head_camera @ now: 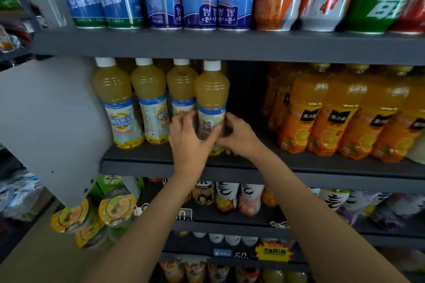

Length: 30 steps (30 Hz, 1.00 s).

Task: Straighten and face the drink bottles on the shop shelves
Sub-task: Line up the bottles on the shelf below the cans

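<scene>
Yellow juice bottle at frame centre, left hand and right hand both wrapped around its lower half, hiding the label front; only a QR code shows.

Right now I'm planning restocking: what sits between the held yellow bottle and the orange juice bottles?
Nothing: bare dark shelf separates the yellow bottle from the orange juice bottles in the head view.

4 juice bottles stand left on the middle shelf, orange-drink bottles right.

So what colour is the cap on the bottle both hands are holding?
White, on the pale yellow drink bottle gripped by the left hand and right hand; clearest in the head view.
</scene>
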Available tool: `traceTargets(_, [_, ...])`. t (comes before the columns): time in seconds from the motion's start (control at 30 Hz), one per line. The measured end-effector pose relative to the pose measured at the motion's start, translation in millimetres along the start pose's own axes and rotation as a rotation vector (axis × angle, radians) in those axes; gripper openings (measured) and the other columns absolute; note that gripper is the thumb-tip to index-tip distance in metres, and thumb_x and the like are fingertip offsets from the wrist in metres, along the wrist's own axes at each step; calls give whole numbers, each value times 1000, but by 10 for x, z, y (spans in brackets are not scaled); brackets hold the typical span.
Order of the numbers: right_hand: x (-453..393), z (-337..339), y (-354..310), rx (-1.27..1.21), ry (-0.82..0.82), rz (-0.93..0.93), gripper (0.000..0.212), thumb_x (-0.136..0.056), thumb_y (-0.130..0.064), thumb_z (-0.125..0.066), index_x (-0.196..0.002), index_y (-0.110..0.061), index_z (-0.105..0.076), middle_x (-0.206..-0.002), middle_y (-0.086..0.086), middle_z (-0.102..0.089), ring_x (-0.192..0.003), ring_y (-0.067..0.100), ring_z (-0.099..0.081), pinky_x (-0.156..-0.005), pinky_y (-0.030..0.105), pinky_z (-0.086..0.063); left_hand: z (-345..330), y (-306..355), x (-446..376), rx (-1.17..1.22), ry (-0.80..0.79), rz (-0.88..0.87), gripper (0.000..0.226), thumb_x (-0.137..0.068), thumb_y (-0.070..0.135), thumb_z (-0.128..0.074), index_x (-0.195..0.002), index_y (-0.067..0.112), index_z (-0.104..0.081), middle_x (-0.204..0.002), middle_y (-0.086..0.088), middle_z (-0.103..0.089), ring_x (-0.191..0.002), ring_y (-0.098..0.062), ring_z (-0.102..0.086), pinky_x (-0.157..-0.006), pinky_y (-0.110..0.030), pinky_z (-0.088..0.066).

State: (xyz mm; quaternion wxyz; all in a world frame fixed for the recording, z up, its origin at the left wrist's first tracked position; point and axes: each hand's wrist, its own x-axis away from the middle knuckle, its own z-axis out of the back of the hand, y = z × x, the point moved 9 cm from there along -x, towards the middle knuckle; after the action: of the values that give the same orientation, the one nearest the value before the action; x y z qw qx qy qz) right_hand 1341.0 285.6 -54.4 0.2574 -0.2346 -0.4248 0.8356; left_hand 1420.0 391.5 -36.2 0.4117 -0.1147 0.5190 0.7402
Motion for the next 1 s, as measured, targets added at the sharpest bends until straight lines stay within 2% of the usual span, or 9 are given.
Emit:
traceTargets(0.1, [52, 63, 104, -193, -93, -96, 38, -89, -5, -57, -125, -15, -52, -109, 2, -63, -48, 6, -51, -37, 17, -35, -9, 0, -58, -75, -32, -48, 70, -72, 62, -54, -109, 4, -61, -104, -12, -53, -100, -30, -55, -86, -50, -48])
traceTargets(0.17, [-18, 306, 243, -306, 116, -159, 33, -93, -4, -48, -125, -11, -55, -118, 11, -63, -52, 8, -50, -40, 17, -36, -6, -2, -102, -98, -48, -31, 63, -71, 57, -63, -104, 3, -62, -102, -11, -54, -95, -29, -57, -84, -47, -48])
traceTargets(0.23, [-159, 524, 340, -191, 344, -196, 37, -93, -14, -54, -130, -10, -51, -128, 14, -57, -77, 13, -60, -60, 22, -50, -8, 11, -127, -120, -54, -24, 54, -72, 47, -72, -99, 2, -61, -99, -11, -55, -91, -28, -58, -81, -44, -48])
traceTargets(0.3, [-364, 466, 340, -41, 331, -244, 60, -88, -24, -63, -141, -10, -38, -140, 12, -47, -118, 25, -53, -94, 35, -47, -19, 22, -137, -116, -71, -20, 52, -73, 47, -71, -98, 3, -60, -97, -9, -55, -87, -25, -57, -77, -41, -48])
traceTargets(0.33, [-462, 372, 332, 4, 289, -264, 65, -87, -26, -64, -143, -11, -34, -142, 12, -44, -127, 28, -46, -101, 38, -42, -10, 23, -135, -116, -76, -23, 55, -72, 53, -67, -97, 4, -60, -96, -8, -56, -85, -22, -57, -76, -39, -48])
traceTargets(0.47, [-711, 174, 293, 31, 261, -284, 34, -96, -20, -46, -127, -6, -44, -126, 18, -55, -117, 34, -52, -98, 47, -44, -4, -8, -170, -94, -126, -46, 55, -73, 54, -68, -99, 5, -61, -95, -4, -56, -84, -13, -53, -73, -27, -44])
traceTargets(0.6, [-709, 238, 284, 200, 307, -295, 27, -95, -16, -46, -119, -4, -46, -120, 19, -56, -110, 35, -56, -92, 47, -47, -26, -39, -148, -69, -124, -55, 52, -75, 46, -71, -102, 3, -60, -100, -7, -58, -89, -13, -53, -71, -18, -37])
traceTargets(0.8, [-465, 461, 503, 97, 337, -286, 48, -83, -20, -69, -123, -11, -46, -124, 12, -57, -114, 30, -55, -92, 46, -49, -27, -26, -138, -38, -131, -77, 50, -77, 43, -69, -107, 3, -59, -105, -6, -56, -90, -6, -48, -72, -14, -35])
traceTargets(1.0, [-344, 469, 624, 36, 352, -346, 83, -76, -29, -76, -141, -14, -28, -143, 13, -30, -130, 31, -37, -103, 40, -37, -48, -56, -84, 4, -95, -51, 55, -78, 48, -65, -109, 5, -57, -109, -7, -56, -95, -19, -59, -75, -33, -51])
